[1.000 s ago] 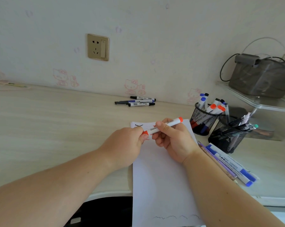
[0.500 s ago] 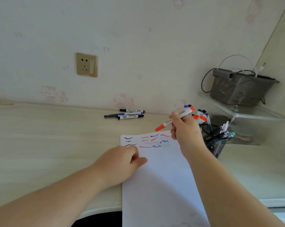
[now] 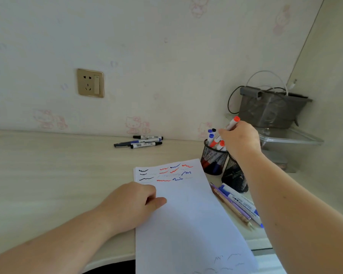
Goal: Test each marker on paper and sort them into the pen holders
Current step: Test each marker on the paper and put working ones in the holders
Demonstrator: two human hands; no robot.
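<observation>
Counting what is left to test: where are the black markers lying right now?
The black markers lie in a small cluster at the desk's far edge against the wall, left of the mesh pen holders.

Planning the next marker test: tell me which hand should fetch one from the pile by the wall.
Probably left. The left hand rests on the paper, holding nothing; the right hand grips a red-capped marker above the holder.

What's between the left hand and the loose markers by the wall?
Head view: bare desk only. The left hand rests on the paper's edge; the markers lie apart, further back, nothing between.
</observation>
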